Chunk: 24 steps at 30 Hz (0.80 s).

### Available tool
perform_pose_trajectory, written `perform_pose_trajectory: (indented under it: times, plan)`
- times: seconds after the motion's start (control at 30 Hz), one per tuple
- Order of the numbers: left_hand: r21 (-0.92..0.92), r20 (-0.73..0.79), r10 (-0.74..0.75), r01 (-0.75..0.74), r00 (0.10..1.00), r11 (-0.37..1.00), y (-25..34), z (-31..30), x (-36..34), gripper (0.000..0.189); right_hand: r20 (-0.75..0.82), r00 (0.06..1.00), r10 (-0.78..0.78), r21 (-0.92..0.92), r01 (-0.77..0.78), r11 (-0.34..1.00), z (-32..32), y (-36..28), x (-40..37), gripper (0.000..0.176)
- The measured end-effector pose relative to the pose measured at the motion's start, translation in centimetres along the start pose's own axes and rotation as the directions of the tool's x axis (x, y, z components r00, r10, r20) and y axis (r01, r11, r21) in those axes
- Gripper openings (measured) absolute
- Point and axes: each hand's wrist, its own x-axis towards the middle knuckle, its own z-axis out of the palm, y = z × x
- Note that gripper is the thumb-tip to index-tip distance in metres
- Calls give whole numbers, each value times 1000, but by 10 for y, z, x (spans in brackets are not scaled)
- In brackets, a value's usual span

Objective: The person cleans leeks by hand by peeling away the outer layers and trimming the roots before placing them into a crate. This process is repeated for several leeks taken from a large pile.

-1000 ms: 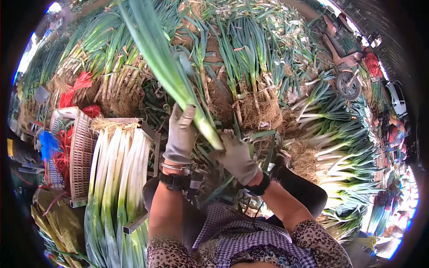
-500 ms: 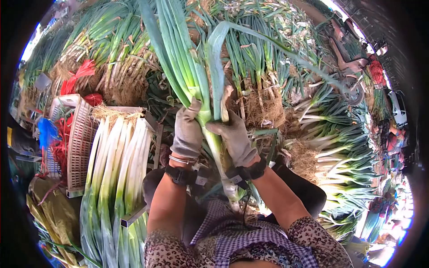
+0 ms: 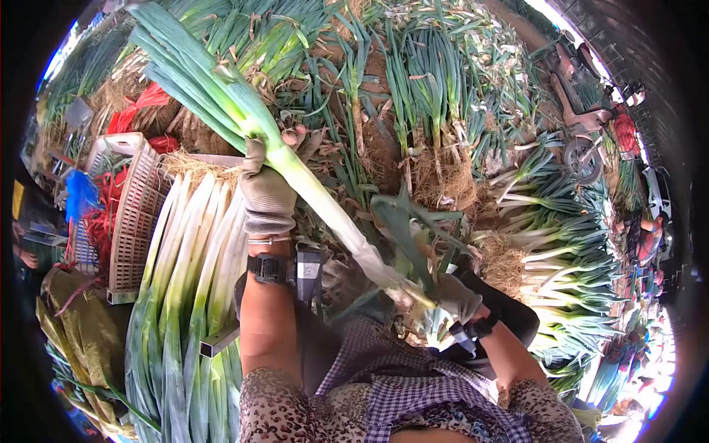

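My left hand [image 3: 266,198], in a grey work glove, is wrapped round a large leek [image 3: 325,201] just below where its leaves fan out. The leek lies slantwise, its green leaves up to the left and its root end down to the right, near my lap. Close to that root end is my gloved right hand [image 3: 456,297], its fingers curled on a stripped outer leaf [image 3: 405,238] that hangs loose and partly blurred beside the stalk. The tip of the right fingers is partly hidden by the leaf.
Trimmed leeks [image 3: 188,244] lie side by side in a metal frame [image 3: 220,341] on my left. Beyond it stands a white plastic basket [image 3: 138,214] with red ties. Leek piles [image 3: 569,258] flank the right; untrimmed bunches [image 3: 436,88] cover the ground ahead. A scooter [image 3: 580,111] stands far right.
My right hand has moved down and right from the upper stalk, pulling an outer leaf down to the root end. My left hand has shifted left and up, tilting the leek leftward.
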Motion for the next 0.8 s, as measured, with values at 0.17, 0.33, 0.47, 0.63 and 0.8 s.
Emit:
perform_pose_trajectory:
  times: [0.17,0.33,0.47,0.63,0.8]
  plan:
    - [143,-5,16,-15,1000,990,-11,11,-8,40,-468,776,-424,-345,281,895,-20,-84,32,57]
    - [378,-21,-37,42,999,925,-15,25,-19,25,-613,492,-618,-170,681,712,-1,-197,81,44]
    - [258,-100,-140,161,985,953,-4,23,-12,28,-538,466,-703,-193,743,641,-10,-186,93,18]
    - [432,-172,-73,142,982,891,-7,15,-9,25,-623,622,-474,165,697,698,-12,-182,88,16]
    - [490,-294,76,82,953,868,1,15,-9,29,-323,615,-719,356,783,510,-37,-160,42,18]
